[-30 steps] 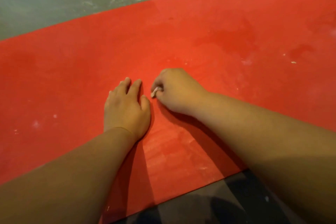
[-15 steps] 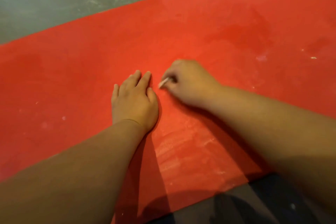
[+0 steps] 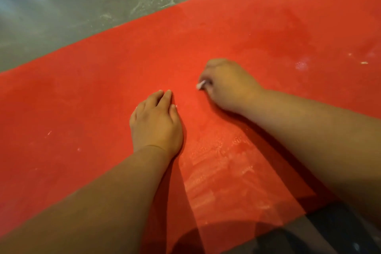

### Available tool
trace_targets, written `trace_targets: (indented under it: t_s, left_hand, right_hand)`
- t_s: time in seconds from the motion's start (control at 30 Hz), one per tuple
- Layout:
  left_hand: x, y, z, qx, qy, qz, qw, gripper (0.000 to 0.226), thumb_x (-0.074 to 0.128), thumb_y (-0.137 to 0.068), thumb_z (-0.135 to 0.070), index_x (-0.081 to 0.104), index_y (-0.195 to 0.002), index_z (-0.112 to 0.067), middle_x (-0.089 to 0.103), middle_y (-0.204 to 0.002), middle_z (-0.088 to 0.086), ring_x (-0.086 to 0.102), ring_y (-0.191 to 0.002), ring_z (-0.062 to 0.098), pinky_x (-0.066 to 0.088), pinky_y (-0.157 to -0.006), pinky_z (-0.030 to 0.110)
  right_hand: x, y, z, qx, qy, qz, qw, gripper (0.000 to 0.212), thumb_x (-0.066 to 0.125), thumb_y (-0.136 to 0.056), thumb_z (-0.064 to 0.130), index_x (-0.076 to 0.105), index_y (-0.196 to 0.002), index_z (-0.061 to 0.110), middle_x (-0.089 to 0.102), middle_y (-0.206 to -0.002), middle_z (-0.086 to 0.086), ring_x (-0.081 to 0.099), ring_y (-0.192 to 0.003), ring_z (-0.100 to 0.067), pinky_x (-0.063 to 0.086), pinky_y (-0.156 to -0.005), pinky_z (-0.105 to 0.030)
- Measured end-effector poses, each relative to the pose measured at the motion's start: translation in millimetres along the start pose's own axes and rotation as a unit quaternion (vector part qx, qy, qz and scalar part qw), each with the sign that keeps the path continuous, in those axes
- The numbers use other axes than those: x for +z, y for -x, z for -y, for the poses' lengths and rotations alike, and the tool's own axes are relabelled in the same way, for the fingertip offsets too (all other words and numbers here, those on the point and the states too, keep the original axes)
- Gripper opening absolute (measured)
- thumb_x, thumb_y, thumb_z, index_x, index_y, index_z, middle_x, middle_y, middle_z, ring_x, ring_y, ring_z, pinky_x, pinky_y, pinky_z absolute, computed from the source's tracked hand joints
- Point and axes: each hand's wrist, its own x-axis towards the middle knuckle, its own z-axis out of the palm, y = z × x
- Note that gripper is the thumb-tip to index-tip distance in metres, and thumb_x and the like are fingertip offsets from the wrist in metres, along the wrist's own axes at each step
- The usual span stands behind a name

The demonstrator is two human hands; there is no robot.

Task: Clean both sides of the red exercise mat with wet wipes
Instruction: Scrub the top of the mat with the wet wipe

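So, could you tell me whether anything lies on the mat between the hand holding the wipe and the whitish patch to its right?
Nothing visible does. Only bare red mat lies between the right hand, which grips the wipe, and the whitish patch. The left hand rests flat on the opposite side.

1 red mat (image 3: 99, 97), 1 wipe (image 3: 201, 84), 2 hands (image 3: 155, 125) (image 3: 228, 85)

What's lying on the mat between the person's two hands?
Only bare red mat; the right hand pinches its wipe, the left hand lies flat. Head view.
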Motion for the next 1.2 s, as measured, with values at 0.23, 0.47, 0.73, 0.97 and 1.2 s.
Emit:
trace_targets:
  t_s: [0.23, 0.47, 0.73, 0.97, 1.2]
  left_hand:
    - [3.4, -2.5, 0.3, 0.008, 0.025, -0.001, 1.000, 0.056, 0.030, -0.088, -0.033, 0.053, -0.137, -0.018, 0.048, -0.142, 0.005, 0.040, -0.131, 0.026, 0.030, -0.112, 0.045]
    - [1.9, -2.5, -0.2, 0.007, 0.039, -0.006, 0.999, 0.057, 0.030, -0.086, -0.031, 0.055, -0.135, -0.016, 0.049, -0.142, 0.006, 0.041, -0.131, 0.026, 0.030, -0.113, 0.044]
    - [1.1, -2.0, -1.0, 0.006, 0.056, -0.008, 0.998, 0.054, 0.032, -0.087, -0.028, 0.056, -0.134, -0.014, 0.050, -0.140, 0.010, 0.042, -0.130, 0.029, 0.030, -0.112, 0.048]
    - [2.6, -2.9, 0.5, 0.006, 0.058, -0.009, 0.998, 0.056, 0.031, -0.087, -0.029, 0.055, -0.134, -0.013, 0.050, -0.141, 0.008, 0.040, -0.131, 0.028, 0.028, -0.114, 0.042]
    - [2.9, -2.9, 1.4, 0.015, 0.048, -0.007, 0.999, 0.055, 0.032, -0.087, -0.029, 0.056, -0.133, -0.012, 0.050, -0.140, 0.010, 0.042, -0.129, 0.030, 0.030, -0.113, 0.044]
  right_hand:
    - [6.1, -14.8, -5.1, 0.140, -0.015, -0.055, 0.988, 0.024, 0.054, -0.087, 0.016, 0.073, -0.100, 0.013, 0.066, -0.104, -0.015, 0.060, -0.101, -0.033, 0.047, -0.085, -0.036]
    - [-4.5, -24.3, -28.9, 0.100, 0.041, -0.018, 0.994, 0.024, 0.055, -0.088, 0.017, 0.072, -0.104, 0.012, 0.064, -0.108, -0.017, 0.059, -0.103, -0.035, 0.045, -0.086, -0.037]
    - [17.4, -8.7, 43.6, 0.053, -0.054, -0.021, 0.997, 0.022, 0.053, -0.090, 0.021, 0.071, -0.102, 0.018, 0.062, -0.104, -0.009, 0.059, -0.099, -0.028, 0.044, -0.081, -0.033]
    - [-9.3, -36.3, -46.6, 0.196, 0.069, -0.039, 0.977, 0.025, 0.057, -0.089, 0.018, 0.071, -0.104, 0.006, 0.066, -0.107, -0.022, 0.060, -0.102, -0.038, 0.046, -0.082, -0.039]
    - [-0.6, 19.3, 21.7, 0.017, -0.026, 0.007, 1.000, 0.022, 0.054, -0.085, 0.017, 0.072, -0.097, 0.020, 0.061, -0.099, -0.008, 0.060, -0.095, -0.029, 0.048, -0.082, -0.035]
